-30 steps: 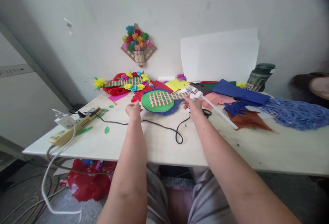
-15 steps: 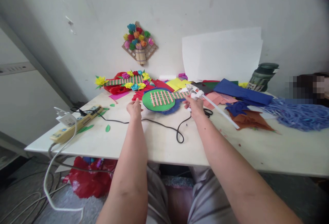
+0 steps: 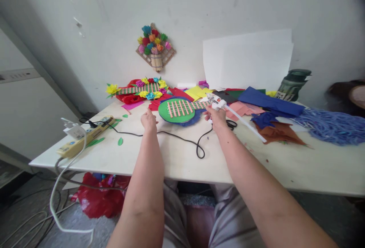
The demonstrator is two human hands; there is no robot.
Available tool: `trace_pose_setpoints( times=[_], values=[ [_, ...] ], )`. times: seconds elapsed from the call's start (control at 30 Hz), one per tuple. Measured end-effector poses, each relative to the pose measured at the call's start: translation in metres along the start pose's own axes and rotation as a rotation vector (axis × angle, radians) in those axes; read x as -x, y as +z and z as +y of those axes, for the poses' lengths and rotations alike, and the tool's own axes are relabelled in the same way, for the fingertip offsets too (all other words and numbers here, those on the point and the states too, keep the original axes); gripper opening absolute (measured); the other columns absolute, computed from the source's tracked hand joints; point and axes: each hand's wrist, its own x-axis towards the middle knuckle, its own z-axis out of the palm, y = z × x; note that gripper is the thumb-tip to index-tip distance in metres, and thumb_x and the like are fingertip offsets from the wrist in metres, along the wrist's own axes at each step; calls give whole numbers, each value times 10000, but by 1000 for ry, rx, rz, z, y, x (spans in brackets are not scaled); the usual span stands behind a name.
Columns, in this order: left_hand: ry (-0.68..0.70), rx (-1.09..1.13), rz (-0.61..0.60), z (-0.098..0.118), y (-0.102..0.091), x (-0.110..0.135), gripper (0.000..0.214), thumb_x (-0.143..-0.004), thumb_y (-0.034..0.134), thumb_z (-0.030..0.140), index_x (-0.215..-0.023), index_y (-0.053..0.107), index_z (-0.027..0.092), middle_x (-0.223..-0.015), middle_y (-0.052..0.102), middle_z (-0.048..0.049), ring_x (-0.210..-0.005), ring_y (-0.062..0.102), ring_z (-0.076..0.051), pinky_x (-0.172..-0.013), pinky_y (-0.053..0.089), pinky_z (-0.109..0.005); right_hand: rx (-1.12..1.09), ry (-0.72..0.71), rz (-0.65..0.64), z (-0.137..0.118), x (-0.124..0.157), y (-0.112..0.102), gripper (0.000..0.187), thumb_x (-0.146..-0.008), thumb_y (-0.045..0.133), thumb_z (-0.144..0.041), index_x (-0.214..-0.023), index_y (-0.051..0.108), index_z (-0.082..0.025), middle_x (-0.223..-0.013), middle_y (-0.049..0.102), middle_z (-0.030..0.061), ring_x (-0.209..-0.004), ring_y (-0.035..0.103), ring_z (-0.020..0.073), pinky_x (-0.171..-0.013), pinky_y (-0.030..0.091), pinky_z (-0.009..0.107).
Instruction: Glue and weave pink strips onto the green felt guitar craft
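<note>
My right hand (image 3: 217, 118) is wrapped round a white hot glue gun (image 3: 219, 102), with a long glue stick (image 3: 248, 125) jutting from its back. The gun's tip is by the strip-woven handle of a green racket-shaped craft (image 3: 178, 111). Pink bars and white strands cross the craft's round face, and blue paper (image 3: 196, 119) shows beneath it. Just left of the round end is my left hand (image 3: 149, 120), apart from the craft. Its fingers are curled together; whatever they may hold is hidden.
A power strip (image 3: 85, 138) sits at the table's left, and a black cord (image 3: 171, 134) crosses toward the glue gun. A flower-trimmed craft (image 3: 139, 89) lies behind. Scissors (image 3: 231, 124), folded blue paper (image 3: 270, 103), blue shreds (image 3: 333, 126) and a dark bottle (image 3: 293, 84) are at right.
The view shifts very slightly. Both hands, the glue gun and the racket-shaped craft keep nearly the same places.
</note>
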Motion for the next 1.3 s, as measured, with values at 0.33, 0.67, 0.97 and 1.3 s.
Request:
trace_pose_setpoints(
  times=[0.33, 0.67, 0.97, 1.3],
  values=[
    [-95, -33, -51, -4, 1, 1, 188, -750, 566, 290, -663, 449, 171, -665, 548, -42, -571, 533, -120, -506, 508, -265, 30, -8, -25, 3, -1, -1, 202, -606, 680, -207, -748, 547, -151, -473, 573, -39, -352, 495, 79, -284, 328, 159],
    [-371, -172, -384, 12, 1, 25, 374, -703, 636, 457, -880, 546, 140, -518, 586, -74, -549, 634, -228, -524, 524, -330, 27, -3, -27, 1, 1, 1, 185, -603, 666, -199, -734, 543, -152, -466, 560, -47, -319, 457, 68, -286, 330, 167],
    [-417, -49, -596, 7, 3, 27, 285, -762, 579, 212, -986, 544, 39, -567, 638, -132, -514, 644, -230, -514, 543, -319, 24, -35, -40, 2, 1, 2, 188, -591, 672, -206, -722, 549, -152, -513, 573, -42, -358, 485, 72, -285, 343, 168],
    [-495, 160, -565, 6, 11, 23, 202, -783, 483, 108, -958, 549, 31, -599, 643, -143, -594, 666, -229, -522, 546, -273, 25, -62, -81, 1, 4, 3, 250, -568, 701, -248, -742, 555, -144, -521, 574, -36, -402, 522, 89, -294, 356, 166]
  ],
)
